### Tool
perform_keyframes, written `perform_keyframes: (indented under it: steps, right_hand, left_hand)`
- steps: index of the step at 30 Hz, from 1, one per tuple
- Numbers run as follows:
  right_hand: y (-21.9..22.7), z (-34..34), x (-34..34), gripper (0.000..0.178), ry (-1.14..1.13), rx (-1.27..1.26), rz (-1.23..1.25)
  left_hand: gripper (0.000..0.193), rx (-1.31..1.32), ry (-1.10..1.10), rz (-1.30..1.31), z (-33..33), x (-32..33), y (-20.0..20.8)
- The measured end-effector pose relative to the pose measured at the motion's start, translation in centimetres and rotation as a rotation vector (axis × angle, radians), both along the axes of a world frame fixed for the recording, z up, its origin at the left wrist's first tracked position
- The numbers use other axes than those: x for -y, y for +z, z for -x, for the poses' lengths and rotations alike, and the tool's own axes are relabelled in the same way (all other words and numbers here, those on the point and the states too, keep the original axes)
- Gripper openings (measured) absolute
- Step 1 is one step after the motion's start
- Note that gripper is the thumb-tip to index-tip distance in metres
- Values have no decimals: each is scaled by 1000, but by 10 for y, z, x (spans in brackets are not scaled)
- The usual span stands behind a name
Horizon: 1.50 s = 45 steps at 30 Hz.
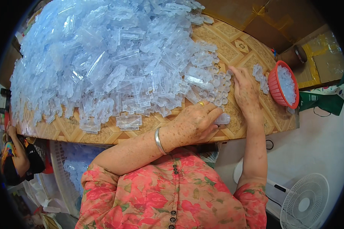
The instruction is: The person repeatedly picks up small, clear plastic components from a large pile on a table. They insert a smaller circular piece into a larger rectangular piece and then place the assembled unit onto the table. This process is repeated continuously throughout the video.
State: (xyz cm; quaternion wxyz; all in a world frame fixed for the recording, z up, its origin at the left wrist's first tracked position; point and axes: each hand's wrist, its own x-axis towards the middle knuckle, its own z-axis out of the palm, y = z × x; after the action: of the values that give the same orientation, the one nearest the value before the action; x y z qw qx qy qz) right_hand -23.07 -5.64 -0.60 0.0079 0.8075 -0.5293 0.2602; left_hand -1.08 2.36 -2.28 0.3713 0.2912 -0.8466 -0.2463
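Note:
My left hand (198,121) is closed, its fingers curled at the near edge of the table. A clear plastic piece (223,119) sticks out from its fingertips; the rest of that piece is hidden by the hand. To the right, my right hand (246,91) has its fingers bent together, with the tips at a small clear round cap (229,72). Between the hands lies a cluster of such round caps (219,89). A huge heap of clear, bluish flat plastic pieces (114,57) covers the left and middle of the table.
A red basket (273,86) of small clear parts stands at the right, with a few loose clear pieces (260,78) beside it. Cardboard (279,23) borders the far side of the patterned table (239,124). A white fan (304,204) stands lower right; another person (21,156) is far left.

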Motion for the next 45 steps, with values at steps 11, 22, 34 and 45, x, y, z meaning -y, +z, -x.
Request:
perform_keyframes:
  steps: [11, 22, 34, 45]
  right_hand:
    - [8, 16, -62, 16, -252, 214, -287]
    - [24, -19, -129, 28, -15, 385, -182]
    - [31, -23, -115, 27, 100, 254, -255]
    - [25, -14, -132, 30, -192, 640, -642]
  left_hand:
    - [47, -13, -5, -80, -4, 0, 1]
    - [47, -71, -36, -86, -1, -1, -4]
    - [42, -29, -31, -87, 0, 0, -5]
    - [39, -15, -11, -13, -4, -1, 1]
